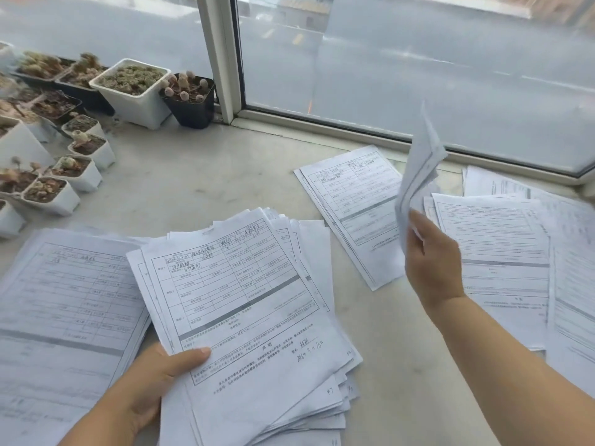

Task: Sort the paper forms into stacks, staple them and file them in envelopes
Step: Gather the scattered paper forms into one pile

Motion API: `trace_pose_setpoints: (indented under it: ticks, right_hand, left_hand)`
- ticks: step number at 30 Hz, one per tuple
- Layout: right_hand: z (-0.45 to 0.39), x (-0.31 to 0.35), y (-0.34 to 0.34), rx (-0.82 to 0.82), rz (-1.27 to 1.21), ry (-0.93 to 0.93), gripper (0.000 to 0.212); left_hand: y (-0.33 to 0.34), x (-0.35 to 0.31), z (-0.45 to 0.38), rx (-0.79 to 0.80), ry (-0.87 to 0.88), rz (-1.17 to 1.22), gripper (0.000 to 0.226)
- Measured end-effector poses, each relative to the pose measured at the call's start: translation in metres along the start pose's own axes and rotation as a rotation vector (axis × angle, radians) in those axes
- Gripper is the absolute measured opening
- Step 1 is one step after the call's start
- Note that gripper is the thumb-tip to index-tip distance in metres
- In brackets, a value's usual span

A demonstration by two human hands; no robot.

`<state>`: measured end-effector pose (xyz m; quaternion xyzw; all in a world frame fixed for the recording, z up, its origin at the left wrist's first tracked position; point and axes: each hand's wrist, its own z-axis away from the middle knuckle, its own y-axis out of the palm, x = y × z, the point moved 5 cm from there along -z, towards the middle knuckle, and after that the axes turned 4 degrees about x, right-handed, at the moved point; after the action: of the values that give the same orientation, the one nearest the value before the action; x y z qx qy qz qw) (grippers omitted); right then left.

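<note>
Paper forms sorted into stacks on a pale stone windowsill.
Left hand (151,378) grips a fanned stack of forms (251,317) at the sill's near edge, thumb on top; right hand (433,262) pinches one lifted sheet (417,175) above two stacks (351,207) by the window frame (325,132).

White forms (244,300) at lower centre are showing black ruled grids, grey bands and dark handwriting. The ledge (193,181) is looking pale grey with faint mottling. At upper left, white pots (135,101) and a black pot (190,107) are holding dull green and pinkish-brown plants.
</note>
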<state>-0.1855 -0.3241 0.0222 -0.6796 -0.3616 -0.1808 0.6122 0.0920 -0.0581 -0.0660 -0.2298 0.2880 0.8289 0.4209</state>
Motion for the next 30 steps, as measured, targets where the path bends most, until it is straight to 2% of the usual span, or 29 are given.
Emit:
trace_pose_setpoints:
  ticks: [2, 4, 6, 8, 10, 12, 14, 15, 17, 18, 20, 21, 22, 24, 26, 28, 30]
  right_hand:
    - [0.034, 0.042, 0.009, 0.102, 0.024, -0.354, 0.046]
    - [0.073, 0.070, 0.030, 0.256, 0.065, -0.664, 0.046]
    - [0.109, 0.077, 0.055, 0.418, 0.145, -0.847, 0.046]
    - [0.135, 0.069, 0.080, 0.605, 0.236, -0.927, 0.048]
    - [0.153, 0.053, 0.098, 0.818, 0.320, -0.936, 0.052]
    - [0.157, 0.044, 0.103, 0.936, 0.437, -0.862, 0.053]
    - [0.156, 0.041, 0.101, 1.011, 0.547, -0.799, 0.078]
    - [0.155, 0.042, 0.097, 1.043, 0.490, -0.763, 0.090]
    - [0.140, 0.039, 0.089, 1.087, 0.276, -0.523, 0.096]
    - [0.125, 0.033, 0.083, 1.004, 0.185, -0.410, 0.094]
    - [0.082, 0.013, 0.065, 0.689, 0.127, -0.228, 0.080]
    - [0.060, -0.001, 0.056, 0.549, 0.178, -0.144, 0.078]
    - [0.040, -0.016, 0.049, 0.476, 0.271, -0.059, 0.084]
    - [0.015, -0.048, 0.045, 0.517, 0.477, 0.097, 0.104]
    - [0.007, -0.073, 0.046, 0.570, 0.538, 0.191, 0.104]
    - [0.003, -0.086, 0.048, 0.492, 0.539, 0.172, 0.085]
    - [-0.006, -0.083, 0.043, 0.353, 0.521, 0.073, 0.055]
  left_hand:
    - [0.003, -0.004, 0.005, 0.019, -0.028, 0.016, 0.064]
    - [0.005, -0.005, 0.008, 0.034, -0.044, -0.003, 0.076]
    - [0.006, -0.006, 0.009, 0.041, -0.037, 0.009, 0.076]
    - [0.007, -0.009, 0.011, 0.011, 0.002, 0.079, 0.062]
    - [0.009, -0.018, 0.012, -0.058, 0.096, 0.100, 0.050]
    - [0.014, -0.026, 0.016, -0.089, 0.172, 0.049, 0.049]
    - [0.016, -0.023, 0.016, -0.107, 0.177, 0.016, 0.050]
    - [0.014, -0.020, 0.016, -0.116, 0.193, 0.020, 0.051]
    - [0.010, -0.014, 0.016, -0.116, 0.235, 0.046, 0.056]
    - [0.010, -0.013, 0.017, -0.111, 0.243, 0.054, 0.055]
    - [0.009, -0.010, 0.017, -0.082, 0.208, 0.067, 0.047]
    - [0.007, -0.005, 0.014, -0.067, 0.172, 0.056, 0.054]
    - [0.005, -0.002, 0.012, -0.064, 0.138, 0.024, 0.059]
    - [0.002, 0.003, 0.008, -0.091, 0.113, -0.021, 0.057]
    - [0.002, 0.004, 0.005, -0.104, 0.108, -0.041, 0.056]
    - [0.002, 0.004, 0.005, -0.109, 0.115, -0.049, 0.056]
    - [0.003, 0.004, 0.003, -0.096, 0.120, -0.041, 0.058]
